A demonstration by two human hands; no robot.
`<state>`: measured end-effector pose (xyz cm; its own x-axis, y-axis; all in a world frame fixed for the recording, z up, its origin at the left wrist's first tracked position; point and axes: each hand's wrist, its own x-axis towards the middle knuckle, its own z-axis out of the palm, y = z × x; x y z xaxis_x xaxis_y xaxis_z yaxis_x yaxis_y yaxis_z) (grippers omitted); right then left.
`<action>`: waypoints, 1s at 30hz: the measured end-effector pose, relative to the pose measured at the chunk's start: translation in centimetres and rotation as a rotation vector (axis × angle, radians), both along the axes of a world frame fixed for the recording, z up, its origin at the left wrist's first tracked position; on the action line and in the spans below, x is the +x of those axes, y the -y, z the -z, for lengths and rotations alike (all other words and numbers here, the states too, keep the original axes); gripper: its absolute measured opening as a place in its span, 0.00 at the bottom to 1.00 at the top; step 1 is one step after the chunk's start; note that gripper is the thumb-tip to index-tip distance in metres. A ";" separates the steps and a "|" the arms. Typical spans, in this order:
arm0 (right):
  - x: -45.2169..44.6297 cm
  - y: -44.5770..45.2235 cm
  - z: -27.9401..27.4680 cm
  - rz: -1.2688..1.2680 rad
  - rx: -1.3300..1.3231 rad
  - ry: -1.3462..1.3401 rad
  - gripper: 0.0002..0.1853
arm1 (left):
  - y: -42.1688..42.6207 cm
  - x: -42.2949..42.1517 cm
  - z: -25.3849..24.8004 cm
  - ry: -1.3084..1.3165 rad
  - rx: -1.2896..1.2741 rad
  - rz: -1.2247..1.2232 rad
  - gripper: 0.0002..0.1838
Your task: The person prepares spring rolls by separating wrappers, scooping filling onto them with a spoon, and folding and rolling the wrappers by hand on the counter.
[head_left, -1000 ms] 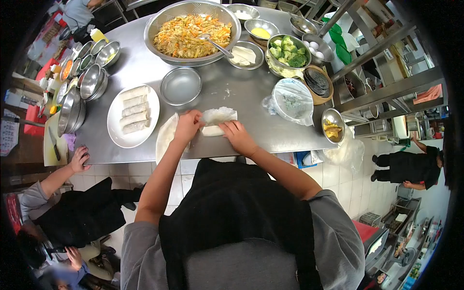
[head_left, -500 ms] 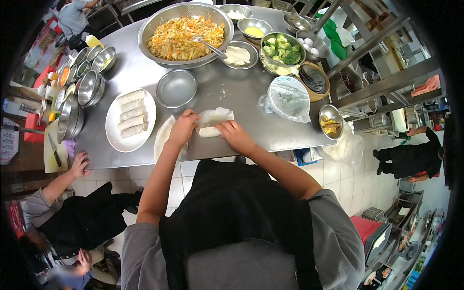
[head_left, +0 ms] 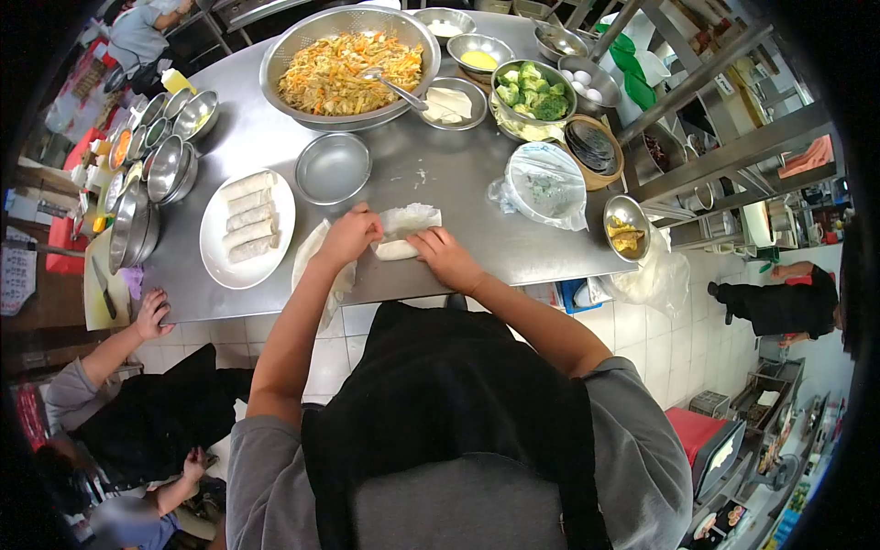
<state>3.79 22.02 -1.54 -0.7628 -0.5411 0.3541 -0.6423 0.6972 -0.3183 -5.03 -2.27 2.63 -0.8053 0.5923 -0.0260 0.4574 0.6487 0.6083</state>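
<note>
A half-rolled spring roll [head_left: 398,249] lies on the steel table in front of me, its thin wrapper [head_left: 410,218] still flat on the far side. My left hand [head_left: 353,233] is closed, fingertips pinched at the left edge of that wrapper. The fingers of my right hand [head_left: 446,258] curl over the right end of the roll and press on it. Under my left forearm, a stack of wrappers [head_left: 313,252] hangs partly over the table's front edge. Finished spring rolls [head_left: 250,217] lie in a row on a white oval plate [head_left: 213,252] to the left.
Beyond my hands stand an empty steel bowl [head_left: 334,169] and a large colander [head_left: 275,75] of shredded vegetable filling with a spoon. Bowls of broccoli [head_left: 532,92] and other ingredients line the right. Stacked bowls [head_left: 171,170] are at left, near a co-worker's hand [head_left: 152,313] on the table edge.
My left hand's fingers have shifted slightly at the wrapper's left edge; my right hand stays on the roll. The co-worker at lower left has moved their lower hand.
</note>
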 end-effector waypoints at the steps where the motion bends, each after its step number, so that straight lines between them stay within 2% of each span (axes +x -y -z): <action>1: 0.0 0.0 0.0 -0.002 -0.005 0.002 0.27 | -0.4 0.0 -0.3 -0.048 0.015 0.002 0.05; 4: -0.1 -0.1 0.0 -0.018 -0.008 0.005 0.27 | -2.0 -0.4 -0.9 0.004 -0.053 -0.001 0.06; 11: -0.1 -0.2 -0.2 -0.015 0.008 0.036 0.27 | -2.4 -0.7 1.1 0.214 0.084 0.016 0.07; 16: -0.1 -0.1 -0.3 -0.014 -0.011 0.018 0.25 | -2.5 1.7 -1.3 0.225 0.179 -0.126 0.09; 19: -0.4 0.0 0.1 -0.016 -0.041 0.050 0.25 | -2.0 2.7 -0.8 0.271 0.191 -0.062 0.11; 22: -0.9 -0.1 0.2 -0.019 -0.098 0.104 0.25 | -2.0 2.9 0.9 0.120 0.238 -0.139 0.10; 30: -2.0 -0.8 -0.8 -0.048 -0.193 0.279 0.21 | -2.6 2.8 2.6 0.096 0.216 -0.262 0.10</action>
<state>1.83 22.85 -0.69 -0.8201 -0.5218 0.2349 -0.5425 0.5786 -0.6090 -2.26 0.33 0.07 -0.9304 0.3665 -0.0062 0.2265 0.5882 0.7764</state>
